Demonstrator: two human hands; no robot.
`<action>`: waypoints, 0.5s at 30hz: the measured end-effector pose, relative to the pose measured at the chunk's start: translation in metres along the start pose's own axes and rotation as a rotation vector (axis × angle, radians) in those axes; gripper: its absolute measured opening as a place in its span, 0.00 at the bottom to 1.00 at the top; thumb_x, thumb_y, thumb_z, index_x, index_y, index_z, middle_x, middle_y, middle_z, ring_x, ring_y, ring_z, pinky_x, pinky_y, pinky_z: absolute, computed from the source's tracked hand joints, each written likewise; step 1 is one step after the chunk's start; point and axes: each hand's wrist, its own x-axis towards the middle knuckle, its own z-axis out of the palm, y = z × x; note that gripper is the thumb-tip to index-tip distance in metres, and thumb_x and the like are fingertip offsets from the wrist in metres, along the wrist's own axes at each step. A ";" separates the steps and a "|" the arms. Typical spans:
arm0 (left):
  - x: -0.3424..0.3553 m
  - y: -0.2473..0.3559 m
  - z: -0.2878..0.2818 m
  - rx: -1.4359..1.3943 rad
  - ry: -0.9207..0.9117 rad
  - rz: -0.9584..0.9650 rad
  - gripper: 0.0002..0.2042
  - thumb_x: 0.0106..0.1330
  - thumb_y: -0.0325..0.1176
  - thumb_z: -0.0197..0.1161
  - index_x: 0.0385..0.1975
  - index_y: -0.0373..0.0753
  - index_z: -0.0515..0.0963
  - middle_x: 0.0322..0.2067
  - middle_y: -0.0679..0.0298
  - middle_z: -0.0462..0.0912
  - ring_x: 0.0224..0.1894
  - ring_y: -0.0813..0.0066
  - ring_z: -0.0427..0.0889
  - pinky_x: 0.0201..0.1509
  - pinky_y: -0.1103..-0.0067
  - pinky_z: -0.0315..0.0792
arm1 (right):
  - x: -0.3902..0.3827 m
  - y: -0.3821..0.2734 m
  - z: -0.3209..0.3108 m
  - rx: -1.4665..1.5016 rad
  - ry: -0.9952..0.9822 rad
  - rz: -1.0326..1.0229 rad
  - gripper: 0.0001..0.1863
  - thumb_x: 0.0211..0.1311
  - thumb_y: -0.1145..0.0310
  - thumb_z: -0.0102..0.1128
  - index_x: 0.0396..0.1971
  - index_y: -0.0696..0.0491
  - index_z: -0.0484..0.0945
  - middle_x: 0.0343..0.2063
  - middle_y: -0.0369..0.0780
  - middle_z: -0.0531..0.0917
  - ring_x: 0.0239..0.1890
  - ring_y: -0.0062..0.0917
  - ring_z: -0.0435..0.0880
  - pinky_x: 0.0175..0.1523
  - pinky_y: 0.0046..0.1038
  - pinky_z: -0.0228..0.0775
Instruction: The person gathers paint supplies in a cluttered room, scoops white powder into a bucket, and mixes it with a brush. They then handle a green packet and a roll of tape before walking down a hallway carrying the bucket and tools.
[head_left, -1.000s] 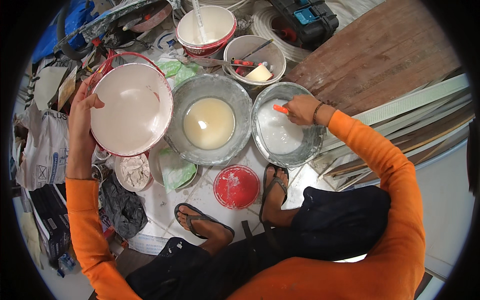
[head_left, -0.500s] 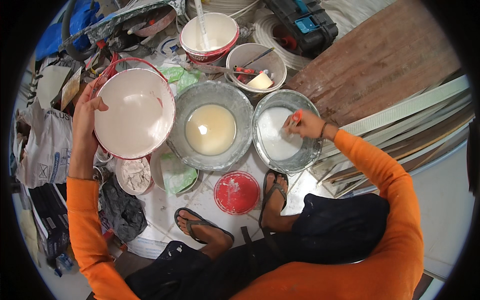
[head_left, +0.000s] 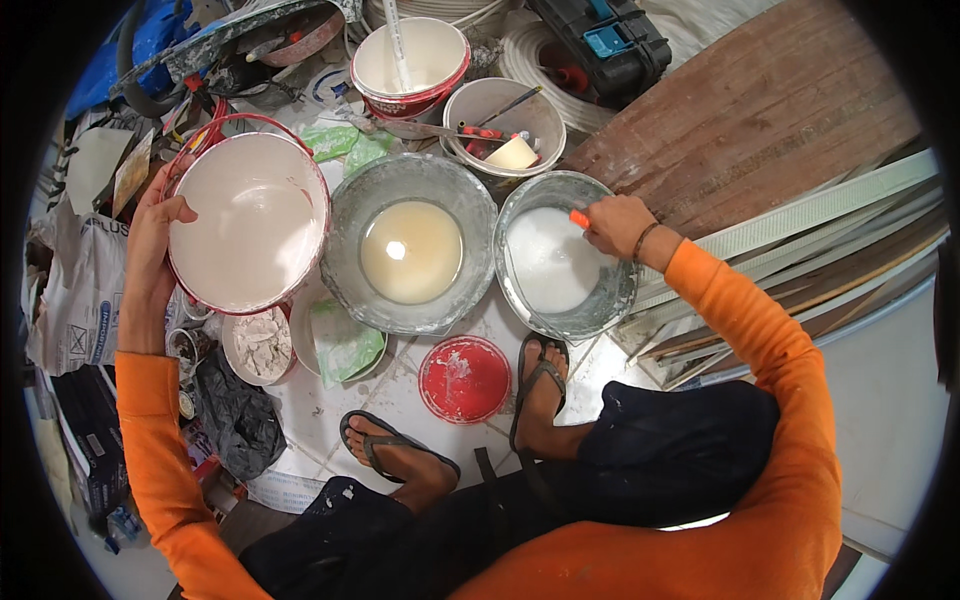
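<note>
Since the earlier frame, has drawn the orange handle (head_left: 579, 219) toward the far right rim of the grey bucket (head_left: 612, 298) with the right hand (head_left: 618, 223). Toward the cluttered left edge of the floor (head_left: 320, 420), grips a tilted, red-rimmed white bucket (head_left: 250, 230) with the left hand (head_left: 151, 232), well apart from the right. In the middle, leaves the basin (head_left: 345, 250) untouched, already holding yellowish liquid (head_left: 412, 252). Toward the right edge, clasps the handle above white liquid (head_left: 553, 275) already in the grey bucket; cannot tell how evenly blended, or how much stirring remains.
</note>
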 end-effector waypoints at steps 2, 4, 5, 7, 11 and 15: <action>0.000 0.001 -0.001 0.012 -0.010 -0.019 0.32 0.46 0.18 0.49 0.58 0.35 0.73 0.48 0.65 0.80 0.44 0.77 0.80 0.49 0.85 0.73 | -0.005 -0.007 0.002 -0.050 0.042 -0.146 0.06 0.56 0.66 0.62 0.30 0.49 0.84 0.30 0.44 0.86 0.35 0.41 0.87 0.40 0.41 0.79; -0.001 0.002 -0.001 0.029 -0.014 -0.016 0.32 0.47 0.18 0.49 0.59 0.35 0.73 0.48 0.65 0.80 0.44 0.77 0.80 0.49 0.85 0.73 | -0.013 -0.011 0.006 -0.074 0.146 -0.354 0.06 0.57 0.65 0.61 0.30 0.48 0.85 0.29 0.42 0.86 0.35 0.40 0.87 0.40 0.40 0.79; -0.001 0.003 0.000 0.033 -0.021 -0.017 0.33 0.47 0.18 0.49 0.60 0.36 0.72 0.48 0.65 0.80 0.44 0.77 0.80 0.49 0.85 0.73 | -0.019 -0.014 0.010 -0.080 0.205 -0.394 0.06 0.57 0.65 0.61 0.30 0.46 0.85 0.29 0.39 0.86 0.34 0.39 0.87 0.39 0.39 0.79; 0.000 0.003 0.001 0.044 0.002 -0.009 0.33 0.47 0.18 0.49 0.60 0.36 0.73 0.48 0.64 0.80 0.44 0.77 0.81 0.48 0.84 0.74 | -0.032 -0.023 0.022 -0.218 -0.033 -0.377 0.05 0.56 0.65 0.61 0.29 0.46 0.85 0.29 0.39 0.87 0.34 0.38 0.88 0.39 0.38 0.79; 0.000 0.002 0.002 0.042 0.021 -0.013 0.32 0.46 0.18 0.49 0.59 0.36 0.73 0.47 0.63 0.80 0.44 0.77 0.81 0.48 0.83 0.75 | -0.049 -0.036 0.035 -0.238 -0.229 -0.372 0.06 0.53 0.65 0.63 0.29 0.47 0.86 0.30 0.42 0.87 0.35 0.38 0.88 0.39 0.38 0.79; -0.001 0.001 0.000 -0.010 0.014 -0.032 0.32 0.46 0.18 0.49 0.59 0.36 0.72 0.47 0.62 0.80 0.44 0.76 0.81 0.47 0.83 0.75 | -0.033 -0.028 0.028 0.277 -0.278 -0.269 0.09 0.54 0.65 0.65 0.31 0.53 0.85 0.28 0.42 0.87 0.30 0.32 0.88 0.32 0.36 0.80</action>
